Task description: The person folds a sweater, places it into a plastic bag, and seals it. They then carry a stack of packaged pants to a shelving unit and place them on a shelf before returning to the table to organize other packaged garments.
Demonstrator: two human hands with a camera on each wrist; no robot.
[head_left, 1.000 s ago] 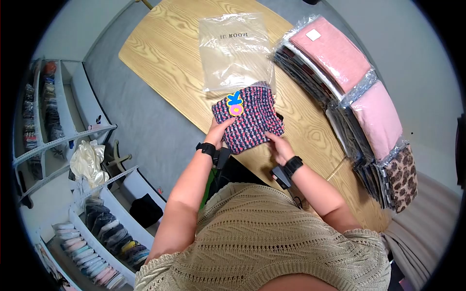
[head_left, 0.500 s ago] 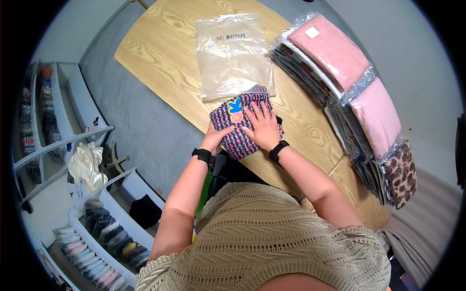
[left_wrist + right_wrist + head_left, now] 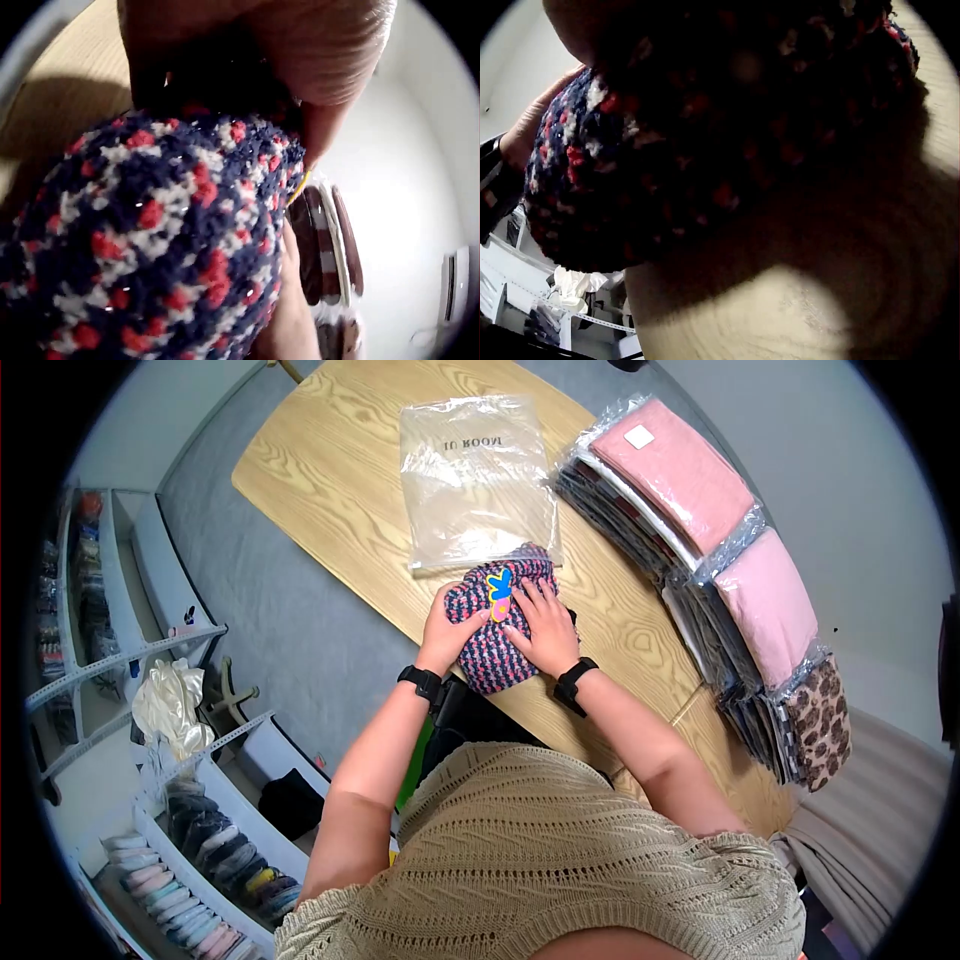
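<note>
A folded knit item [image 3: 495,660] in navy, pink and white lies near the table's front edge, with a blue, yellow and pink patch [image 3: 499,596] on top. My left hand [image 3: 446,630] grips its left side, thumb on top and fingers out of sight at the edge. Spread flat over its right part, my right hand [image 3: 547,628] rests with straight fingers. In the left wrist view the knit [image 3: 165,240] bulges below the left hand [image 3: 262,45]. The right wrist view shows the knit [image 3: 574,150] partly in dark shadow.
A clear printed plastic bag [image 3: 475,490] lies flat just beyond the knit. Bagged folded garments [image 3: 680,470] stand in stacks along the table's right side. Shelves [image 3: 120,660] with packed clothes are at the left, beyond the wooden table [image 3: 320,470].
My right hand has moved from the knit's near right edge onto its top. The patch has turned more upright, and the left hand has shifted a little farther up the side.
</note>
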